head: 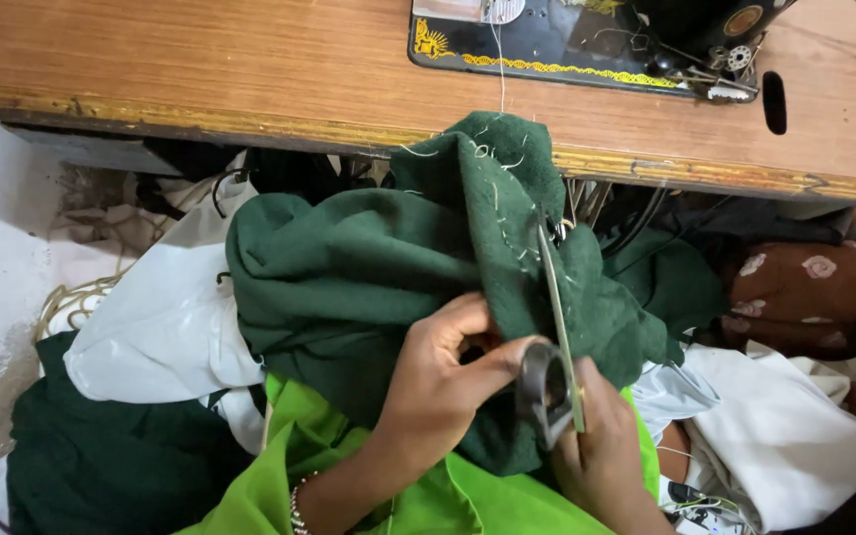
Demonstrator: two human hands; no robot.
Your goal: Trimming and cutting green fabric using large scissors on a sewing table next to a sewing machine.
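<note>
Two hands: L (443, 372) on green cloth (369, 267), R (601, 451) w/ scissors (555, 337).

Soft, even daylight; the counter (250, 69) top is bright with mild sheen, deep shadow lies beneath its front edge. Focus sharp, edges slightly bowed.

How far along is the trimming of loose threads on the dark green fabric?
Done: a pale stitch line already runs along the dark green fabric. In hand: the left hand pinches it while the right hand works the scissors. Left: stray pale thread ends near the table edge.
</note>
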